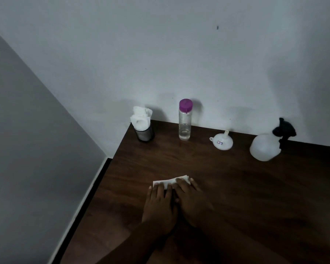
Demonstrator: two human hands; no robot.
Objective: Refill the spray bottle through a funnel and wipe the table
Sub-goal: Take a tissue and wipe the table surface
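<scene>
A white folded tissue [169, 181] lies flat on the dark wooden table [236, 187]. My left hand [160, 204] and my right hand [191, 201] press side by side on it, fingers flat and covering most of it. At the back right stands a translucent white spray bottle [265, 147] with a black trigger head. A white funnel [222, 141] rests upside down on the table to the left of the spray bottle. A clear bottle [184, 122] with a purple cap holds a little water near the wall.
A dark mesh cup [144, 133] stuffed with white tissues stands at the table's back left corner. The table's left edge runs diagonally beside a grey floor and a white baseboard. A pale wall stands right behind the objects.
</scene>
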